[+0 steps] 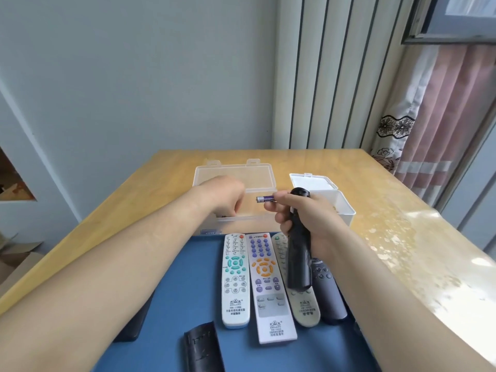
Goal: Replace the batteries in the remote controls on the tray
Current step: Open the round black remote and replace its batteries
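Head view, right grip (303, 218) holding one remote (298, 264), one battery (264, 199), left grip (222, 194) unclear, four remotes (264, 280) abreast

Tray (188, 267): blue. Tabletop (375, 210): yellow wood. Battery (265, 199): purple. Held remote (298, 253): black. Left remote (235, 280): white, teal buttons. Curtain (440, 124): pink, floral border.

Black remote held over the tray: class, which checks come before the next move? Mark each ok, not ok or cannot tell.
1. Right-hand grip holds the slim black plastic remote securely: ok.
2. Small purple cylindrical battery out of the remote, pinched in the same fingers: ok.
3. Left-hand grip in the clear plastic box has a fresh battery: cannot tell.
4. Black curved plastic cover off, lying on the blue flat tray: ok.
5. Remote's battery bay empty: cannot tell, it faces away.
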`<control>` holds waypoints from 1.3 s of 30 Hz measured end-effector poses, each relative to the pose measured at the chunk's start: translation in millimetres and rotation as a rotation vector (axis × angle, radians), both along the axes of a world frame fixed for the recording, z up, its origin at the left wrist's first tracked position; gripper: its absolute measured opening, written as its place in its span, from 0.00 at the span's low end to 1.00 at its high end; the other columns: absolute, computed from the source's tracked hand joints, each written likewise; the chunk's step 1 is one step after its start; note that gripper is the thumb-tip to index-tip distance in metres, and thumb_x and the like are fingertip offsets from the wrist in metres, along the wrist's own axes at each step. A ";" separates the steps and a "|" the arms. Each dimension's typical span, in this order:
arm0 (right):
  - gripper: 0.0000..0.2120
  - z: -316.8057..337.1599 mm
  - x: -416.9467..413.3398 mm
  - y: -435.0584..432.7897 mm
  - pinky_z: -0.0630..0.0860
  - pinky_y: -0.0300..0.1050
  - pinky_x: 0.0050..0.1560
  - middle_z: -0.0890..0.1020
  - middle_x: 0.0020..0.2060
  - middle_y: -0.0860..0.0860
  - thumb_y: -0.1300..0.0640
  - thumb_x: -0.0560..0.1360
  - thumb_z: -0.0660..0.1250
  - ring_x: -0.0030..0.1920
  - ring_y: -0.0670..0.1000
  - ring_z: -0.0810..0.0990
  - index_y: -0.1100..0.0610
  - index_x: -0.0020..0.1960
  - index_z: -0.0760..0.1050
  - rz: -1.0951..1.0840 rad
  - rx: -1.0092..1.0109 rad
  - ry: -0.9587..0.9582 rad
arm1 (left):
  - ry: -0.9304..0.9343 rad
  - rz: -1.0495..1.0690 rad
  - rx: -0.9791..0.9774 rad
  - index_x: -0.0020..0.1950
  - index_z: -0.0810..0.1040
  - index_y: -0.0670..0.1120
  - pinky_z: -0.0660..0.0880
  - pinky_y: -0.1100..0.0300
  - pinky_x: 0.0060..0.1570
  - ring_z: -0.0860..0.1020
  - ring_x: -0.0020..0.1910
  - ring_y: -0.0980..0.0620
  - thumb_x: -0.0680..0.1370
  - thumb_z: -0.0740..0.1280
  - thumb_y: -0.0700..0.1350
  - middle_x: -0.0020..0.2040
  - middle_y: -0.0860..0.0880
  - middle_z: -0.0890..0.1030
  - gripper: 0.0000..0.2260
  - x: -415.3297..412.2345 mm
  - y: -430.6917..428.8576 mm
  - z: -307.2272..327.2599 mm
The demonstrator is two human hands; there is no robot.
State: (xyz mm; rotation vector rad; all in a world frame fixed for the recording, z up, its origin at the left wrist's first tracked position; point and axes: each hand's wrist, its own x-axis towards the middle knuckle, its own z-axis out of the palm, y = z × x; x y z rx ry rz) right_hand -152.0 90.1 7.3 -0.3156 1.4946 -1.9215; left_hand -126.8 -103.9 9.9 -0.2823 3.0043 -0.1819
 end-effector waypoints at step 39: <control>0.35 -19.1 58.1 18.7 0.72 0.38 0.30 0.81 0.36 0.53 0.32 0.77 0.53 0.28 0.49 0.73 0.61 0.58 0.81 0.230 -0.256 -0.179 | 0.992 -0.053 1.024 0.51 0.85 0.44 0.79 0.66 0.41 0.84 0.38 0.57 0.69 0.75 0.34 0.46 0.53 0.85 0.12 138.0 126.1 -11.8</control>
